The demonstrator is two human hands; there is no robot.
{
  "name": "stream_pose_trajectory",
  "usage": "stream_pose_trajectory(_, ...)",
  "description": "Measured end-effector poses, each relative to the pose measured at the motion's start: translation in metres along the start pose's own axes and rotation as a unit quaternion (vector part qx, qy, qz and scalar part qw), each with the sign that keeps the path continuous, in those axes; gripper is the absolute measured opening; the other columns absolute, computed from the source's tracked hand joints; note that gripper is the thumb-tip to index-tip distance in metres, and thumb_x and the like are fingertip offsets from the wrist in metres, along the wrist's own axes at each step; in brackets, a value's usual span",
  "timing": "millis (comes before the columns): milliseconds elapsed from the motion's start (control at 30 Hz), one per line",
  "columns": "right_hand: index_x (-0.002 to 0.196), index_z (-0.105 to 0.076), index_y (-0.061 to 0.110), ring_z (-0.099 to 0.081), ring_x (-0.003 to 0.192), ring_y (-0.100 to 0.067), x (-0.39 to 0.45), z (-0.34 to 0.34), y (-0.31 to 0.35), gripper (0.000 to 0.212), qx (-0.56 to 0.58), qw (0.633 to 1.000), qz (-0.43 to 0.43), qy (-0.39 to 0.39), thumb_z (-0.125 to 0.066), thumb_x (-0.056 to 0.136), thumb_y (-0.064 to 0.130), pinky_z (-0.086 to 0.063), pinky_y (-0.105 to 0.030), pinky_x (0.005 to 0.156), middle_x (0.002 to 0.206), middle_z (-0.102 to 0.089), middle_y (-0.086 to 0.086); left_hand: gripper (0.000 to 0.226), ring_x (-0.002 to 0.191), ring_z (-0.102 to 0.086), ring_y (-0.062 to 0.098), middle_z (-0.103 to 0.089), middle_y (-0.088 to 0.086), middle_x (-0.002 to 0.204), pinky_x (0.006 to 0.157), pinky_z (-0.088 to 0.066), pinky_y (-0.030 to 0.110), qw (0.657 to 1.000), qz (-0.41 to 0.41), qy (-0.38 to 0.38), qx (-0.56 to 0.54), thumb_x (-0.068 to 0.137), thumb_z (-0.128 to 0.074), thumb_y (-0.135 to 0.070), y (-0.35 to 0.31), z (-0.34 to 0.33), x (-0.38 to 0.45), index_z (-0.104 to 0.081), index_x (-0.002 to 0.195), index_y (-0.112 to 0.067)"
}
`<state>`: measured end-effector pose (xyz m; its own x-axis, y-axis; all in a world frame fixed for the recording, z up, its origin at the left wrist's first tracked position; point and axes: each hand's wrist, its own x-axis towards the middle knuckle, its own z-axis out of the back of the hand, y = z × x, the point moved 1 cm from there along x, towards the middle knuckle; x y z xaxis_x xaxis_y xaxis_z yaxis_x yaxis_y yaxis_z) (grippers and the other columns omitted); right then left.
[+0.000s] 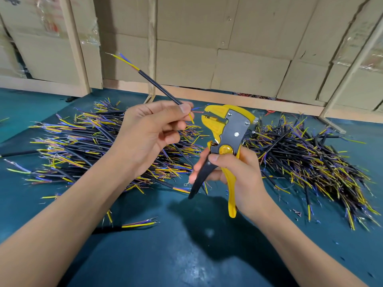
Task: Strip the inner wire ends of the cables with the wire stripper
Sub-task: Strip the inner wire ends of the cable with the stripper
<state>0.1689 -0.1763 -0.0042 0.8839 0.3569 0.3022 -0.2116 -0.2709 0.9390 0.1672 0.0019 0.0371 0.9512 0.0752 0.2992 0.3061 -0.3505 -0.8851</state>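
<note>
One cable in hand, one stripper, two heaps behind

Head view: the left hand (pixel 145 133) pinches a single black cable (pixel 159 88) between thumb and fingers, its yellow inner wire (pixel 191 118) poking toward the wire stripper (pixel 226 131), just beside its parted jaws. The right hand (pixel 234 175) curls round both handles. Two cable piles, left pile (pixel 83 146) and right pile (pixel 306 160), lie on the blue table (pixel 186 245); their cables are too tangled to count

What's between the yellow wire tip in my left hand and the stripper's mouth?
Nothing: the head view shows a bare gap between the yellow inner wire end and the yellow-and-black wire stripper.
</note>
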Motion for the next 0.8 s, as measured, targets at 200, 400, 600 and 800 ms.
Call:
stream_pose_trajectory(200, 0.072, -0.075, 0.015, -0.069, 0.062, -0.039, -0.0006, -0.0014, -0.0001, 0.021, 0.004, 1.000, 0.002, 0.004, -0.058, 0.080, 0.008, -0.062, -0.056, 0.067, 0.070, -0.068, -0.018, 0.021, 0.060, -0.051, 0.012, -0.068, 0.006, 0.073, 0.046, -0.032, 0.018, 1.000, 0.014, -0.004, -0.005, 0.074, -0.075, -0.016, 0.0006, -0.0016, -0.0005, -0.075, 0.089, -0.001)
stream_pose_trajectory(400, 0.078, -0.070, 0.005, -0.069, 0.063, -0.041, -0.0005, 0.0012, 0.0014, 0.012, -0.014, 1.000, -0.013, 0.005, -0.059, 0.079, 0.009, -0.062, -0.049, 0.063, 0.071, -0.066, -0.021, 0.021, 0.060, -0.048, 0.011, -0.062, 0.002, 0.072, 0.045, -0.031, 0.018, 0.998, 0.038, 0.004, -0.054, 0.075, -0.072, -0.017, -0.0002, -0.0007, 0.0018, -0.074, 0.091, -0.004)
stream_pose_trajectory(600, 0.086, -0.065, -0.003, -0.070, 0.065, -0.041, -0.0029, -0.0007, -0.0014, 0.015, -0.026, 0.999, -0.021, 0.010, -0.059, 0.080, 0.010, -0.062, -0.048, 0.065, 0.073, -0.066, -0.022, 0.016, 0.059, -0.046, 0.012, -0.059, 0.003, 0.070, 0.045, -0.030, 0.019, 0.999, 0.032, 0.014, -0.020, 0.075, -0.073, -0.016, 0.0006, 0.0008, 0.0026, -0.078, 0.086, -0.006)
stream_pose_trajectory(800, 0.085, -0.066, -0.001, -0.071, 0.066, -0.044, -0.0033, -0.0011, -0.0020, 0.015, -0.028, 0.999, -0.020, 0.012, -0.058, 0.081, 0.011, -0.060, -0.054, 0.067, 0.074, -0.067, -0.023, 0.014, 0.057, -0.047, 0.012, -0.062, 0.003, 0.067, 0.045, -0.032, 0.020, 1.000, 0.027, 0.011, -0.011, 0.074, -0.074, -0.015, 0.0019, 0.0000, 0.0018, -0.077, 0.084, -0.005)
